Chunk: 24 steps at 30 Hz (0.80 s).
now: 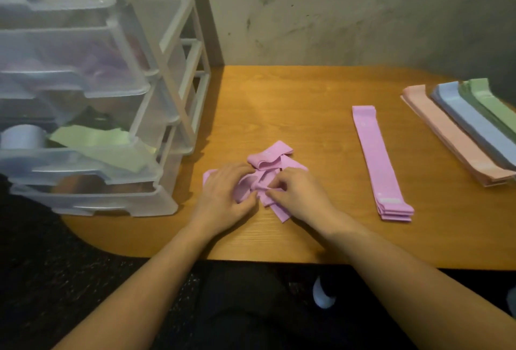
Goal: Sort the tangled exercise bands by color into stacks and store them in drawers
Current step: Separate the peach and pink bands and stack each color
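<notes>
Two hands work at one knot of pink bands (pixel 269 166), which lies on the wooden table (pixel 307 92) just to the right of the clear drawer unit (pixel 83 92), near the table's front edge. We record the left hand (pixel 224 193) laid over the left part of the knot, fingers curled into the material and gripping it. The right hand (pixel 297 192) pinches a strand at the middle of the knot between thumb and fingertips. Both forearms reach in from the near edge.

Further right of the drawer unit, well apart from the knot, we note a flat stack of pink bands (pixel 379 162), laid straight with its far end toward the wall. Beyond that, at the table's right edge, lie three more flat stacks side by side and touching: a peach stack (pixel 446 131), a blue stack (pixel 472 120) and a green stack (pixel 491 104). The green one runs out of view at the right.

In the drawer unit itself, one lower drawer stands pulled out, and a pale green band (pixel 97 143) hangs over its front rim. We see a roll of grey material (pixel 22 136) beside it in the same drawer. A purple mass shows faintly through the drawer above; we cannot tell what it is.
</notes>
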Available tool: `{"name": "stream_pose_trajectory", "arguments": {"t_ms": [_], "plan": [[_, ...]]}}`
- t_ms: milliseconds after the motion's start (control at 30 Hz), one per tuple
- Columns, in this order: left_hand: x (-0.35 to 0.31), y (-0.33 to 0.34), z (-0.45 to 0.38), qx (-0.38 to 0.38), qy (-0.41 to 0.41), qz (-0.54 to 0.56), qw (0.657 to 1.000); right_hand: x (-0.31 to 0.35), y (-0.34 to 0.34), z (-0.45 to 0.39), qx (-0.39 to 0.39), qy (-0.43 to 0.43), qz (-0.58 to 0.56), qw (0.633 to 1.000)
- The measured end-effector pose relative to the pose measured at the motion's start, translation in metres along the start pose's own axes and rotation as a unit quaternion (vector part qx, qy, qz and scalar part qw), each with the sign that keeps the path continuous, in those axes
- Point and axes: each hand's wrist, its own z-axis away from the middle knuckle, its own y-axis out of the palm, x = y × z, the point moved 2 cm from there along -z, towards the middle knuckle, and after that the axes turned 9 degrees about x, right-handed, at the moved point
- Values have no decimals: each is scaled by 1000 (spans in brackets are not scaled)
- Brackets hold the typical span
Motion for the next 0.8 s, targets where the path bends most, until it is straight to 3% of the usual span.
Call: {"name": "stream_pose_trajectory", "arguments": {"t_ms": [67, 200, 300, 433, 533, 600, 800], "plan": [[1, 1, -2, 8, -10, 15, 1000, 1, -3, 7, 8, -6, -45, 999], [2, 1, -4, 8, -25, 35, 999, 0, -20, 23, -14, -11, -253, 967], [3, 2, -4, 10, -21, 45, 999, 2, -36, 34, -54, 5, -404, 913], [4, 0, -3, -5, -28, 72, 997, 4, -51, 41, -95, 26, -494, 864], [4, -2, -3, -19, -36, 71, 997, 6, -62, 46, -119, 37, -610, 783], [3, -3, -2, -24, -50, 67, 996, 5, -71, 50, -133, 41, -649, 748], [-4, -1, -3, -27, -37, 82, 996, 4, -85, 60, -126, 45, -637, 760]]}}
